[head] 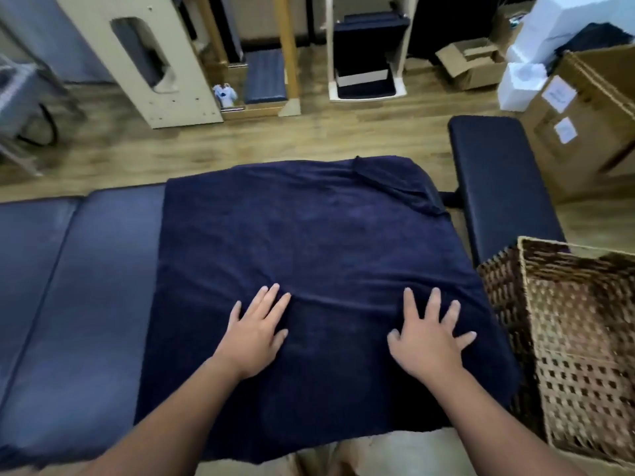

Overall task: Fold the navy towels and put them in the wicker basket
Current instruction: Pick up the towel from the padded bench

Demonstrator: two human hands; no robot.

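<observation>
Padded surface [86,269] carries the navy towel [309,235], spread flat. Left hand [256,333] and right hand [429,341] lie flat, fingers straight, pressing it, gripping nothing (smoothing step, likely). Next: grab an edge, fold. Wicker basket [584,338] right of towel.

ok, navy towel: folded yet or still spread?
Spread. The navy towel lies flat across the padded table, far right corner flipped over; both hands press it flat.
</observation>
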